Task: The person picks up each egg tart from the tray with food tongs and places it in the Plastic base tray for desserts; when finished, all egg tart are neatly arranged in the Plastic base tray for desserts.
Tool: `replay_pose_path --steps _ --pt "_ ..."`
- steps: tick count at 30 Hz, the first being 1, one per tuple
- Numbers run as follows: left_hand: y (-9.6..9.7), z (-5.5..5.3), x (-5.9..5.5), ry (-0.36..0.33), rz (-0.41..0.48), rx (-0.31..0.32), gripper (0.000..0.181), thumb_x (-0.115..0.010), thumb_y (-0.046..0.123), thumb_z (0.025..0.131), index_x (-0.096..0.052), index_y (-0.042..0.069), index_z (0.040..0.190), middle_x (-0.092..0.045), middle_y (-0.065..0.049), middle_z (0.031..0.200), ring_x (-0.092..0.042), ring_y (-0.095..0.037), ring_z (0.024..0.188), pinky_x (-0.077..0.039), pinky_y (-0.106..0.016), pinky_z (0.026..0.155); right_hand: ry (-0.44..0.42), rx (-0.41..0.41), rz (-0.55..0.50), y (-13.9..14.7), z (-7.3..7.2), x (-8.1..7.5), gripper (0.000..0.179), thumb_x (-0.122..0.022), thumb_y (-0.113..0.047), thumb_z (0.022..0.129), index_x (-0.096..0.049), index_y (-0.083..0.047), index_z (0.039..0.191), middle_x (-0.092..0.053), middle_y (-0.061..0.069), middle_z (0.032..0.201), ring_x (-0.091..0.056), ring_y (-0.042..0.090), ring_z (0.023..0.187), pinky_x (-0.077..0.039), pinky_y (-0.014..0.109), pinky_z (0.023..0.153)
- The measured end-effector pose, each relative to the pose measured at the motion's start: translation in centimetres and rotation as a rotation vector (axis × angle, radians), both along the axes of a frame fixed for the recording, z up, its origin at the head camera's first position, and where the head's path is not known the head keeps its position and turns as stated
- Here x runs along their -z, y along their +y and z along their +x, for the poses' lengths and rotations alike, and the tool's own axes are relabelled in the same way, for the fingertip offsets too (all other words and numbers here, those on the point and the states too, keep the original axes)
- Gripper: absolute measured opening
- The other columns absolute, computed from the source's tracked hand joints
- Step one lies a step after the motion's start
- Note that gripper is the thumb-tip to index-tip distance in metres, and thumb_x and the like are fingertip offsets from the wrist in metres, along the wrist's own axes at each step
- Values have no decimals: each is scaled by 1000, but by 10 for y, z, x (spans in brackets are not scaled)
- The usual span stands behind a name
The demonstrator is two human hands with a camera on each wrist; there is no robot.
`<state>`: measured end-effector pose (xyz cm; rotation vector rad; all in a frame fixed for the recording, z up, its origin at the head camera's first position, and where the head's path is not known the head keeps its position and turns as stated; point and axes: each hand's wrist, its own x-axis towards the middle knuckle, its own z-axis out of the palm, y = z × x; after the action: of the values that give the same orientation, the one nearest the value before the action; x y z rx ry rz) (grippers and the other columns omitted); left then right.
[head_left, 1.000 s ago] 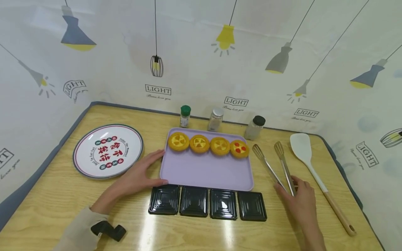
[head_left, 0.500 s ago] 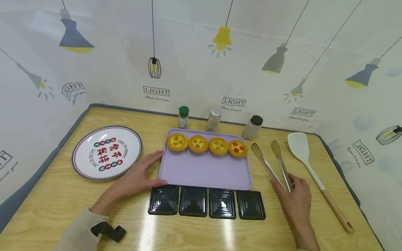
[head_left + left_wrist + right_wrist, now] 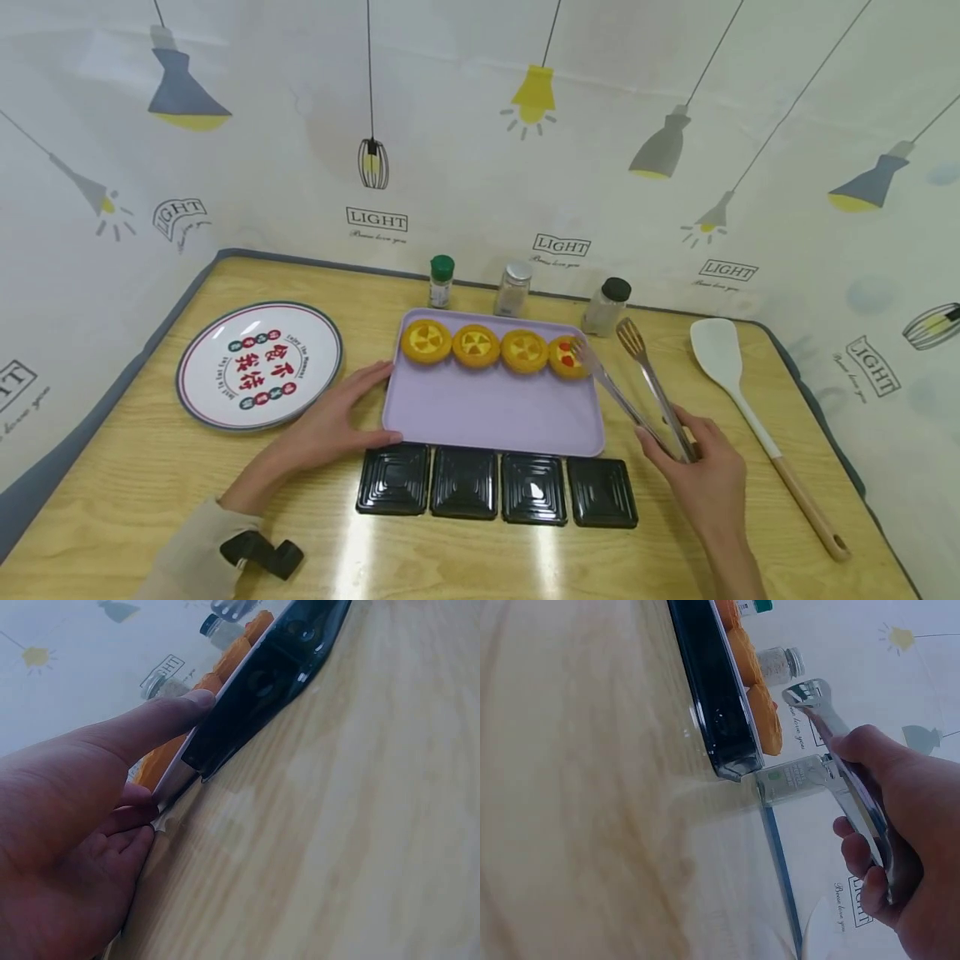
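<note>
Tongs are what changed: a second ago our right hand (image 3: 701, 483) lay on the handle end of the long stainless-steel tongs (image 3: 637, 387) while they rested flat on the pale wooden tabletop (image 3: 150, 492) beside the tray. Now we have them lifted and swung left, our fingers (image 3: 859, 859) curled round the handles, thumb on top in the right wrist view. The two slotted tips stand apart, one over the far-right tart, the other outside the tray's right edge.

Nearest us sit four square black plastic containers (image 3: 497, 487) in a row, touching or nearly touching one another, just in front of the tray's near edge. They have not moved.

Our left hand (image 3: 330, 425) rests where it was, flat on the tabletop, with straight fingers (image 3: 161, 720) against the left rim of the lavender rectangular tray (image 3: 491, 417), gripping nothing.

Along the tray's far edge lie four round orange tarts. The red-topped tart at the right end (image 3: 567, 357) is the one the tongs have reached; we judge that it is about to be gripped, though the tips have not yet closed on it.

Farther off stand three small spice jars (image 3: 513, 287). The round printed plate (image 3: 258, 364) lies at left, and the white spatula with a wooden handle (image 3: 750, 408) at right.
</note>
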<state>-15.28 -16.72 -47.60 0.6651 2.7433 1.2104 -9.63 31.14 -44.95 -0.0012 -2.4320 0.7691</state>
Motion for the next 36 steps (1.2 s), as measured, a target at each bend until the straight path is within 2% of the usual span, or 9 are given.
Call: replay_pose_path --steps 9,29,36 --pt "0 0 -1 -9 -6 -1 101 -78 58 75 -33 15 153 -29 -14 157 -25 -35 142 -21 -57 113 -86 -48 88 -4 2 -3 51 -89 -32 71 -73 -9 114 -66 2 91 -42 10 54 -33 18 47" --pt "0 -1 0 -21 -17 -9 102 -77 61 74 -33 17 154 -28 -13 157 -25 -35 143 -21 -57 113 -94 -76 158 -5 -3 4 51 -88 -33 71 -74 -4 110 -69 7 93 -48 15 57 -42 30 50" --pt "1 0 -2 -28 -19 -12 102 -78 60 74 -33 17 154 -28 -13 157 -25 -35 143 -21 -58 113 -86 -79 177 -5 -3 4 51 -89 -31 71 -74 -3 110 -69 9 93 -48 15 57 -41 30 48"
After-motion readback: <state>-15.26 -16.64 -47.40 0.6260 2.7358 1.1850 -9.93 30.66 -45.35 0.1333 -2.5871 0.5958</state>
